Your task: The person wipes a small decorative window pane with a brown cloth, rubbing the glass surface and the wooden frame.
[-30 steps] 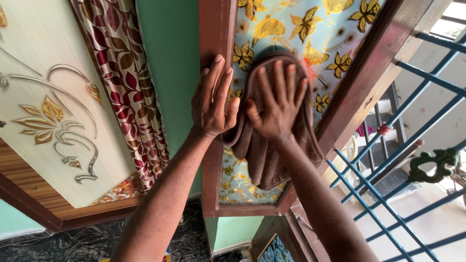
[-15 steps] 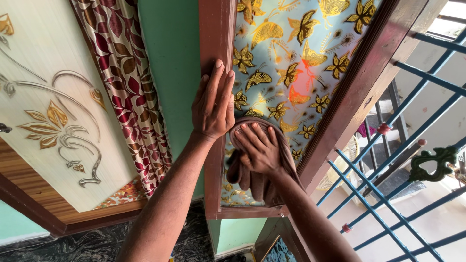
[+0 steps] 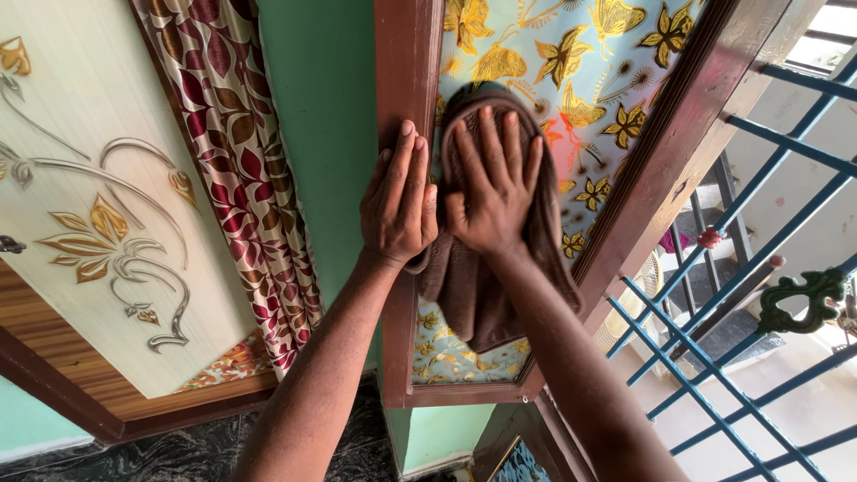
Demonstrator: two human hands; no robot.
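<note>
In the head view, the right hand [image 3: 493,183] lies flat with fingers spread wide, pressing a brown cloth [image 3: 486,286] against the flower-patterned pane [image 3: 571,62] of a window. The cloth hangs down toward 6 o'clock below the palm. At 9 o'clock of it, just beside, the left hand [image 3: 399,201] rests open and flat on the dark wooden frame [image 3: 406,54], holding nothing. A leaf-patterned curtain [image 3: 241,152] hangs further toward 9 o'clock, and blue bars [image 3: 759,232] cross at 3 o'clock.
</note>
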